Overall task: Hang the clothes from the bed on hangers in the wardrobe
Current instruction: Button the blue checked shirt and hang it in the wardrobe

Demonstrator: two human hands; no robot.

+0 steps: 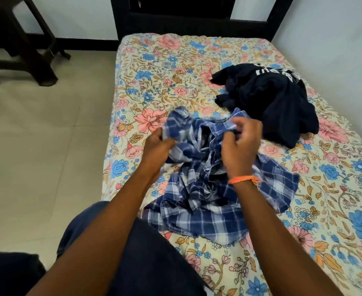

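Note:
A blue and white plaid shirt (199, 189) lies crumpled on the near half of the bed (167, 65), which has a floral sheet. My left hand (157, 146) grips a bunch of the shirt's cloth at its left side. My right hand (243, 142), with an orange thread at the wrist, pinches a fold near the shirt's top. The upper part of the shirt is lifted off the sheet between both hands. A dark navy garment (271, 103) with white lettering lies heaped to the right, further back on the bed. No hanger or wardrobe is in view.
A dark wooden headboard (197, 16) stands at the far end of the bed against a white wall. At the upper left a dark wooden piece of furniture (19, 39) stands on the beige tiled floor (39, 146). My dark trousers fill the bottom left.

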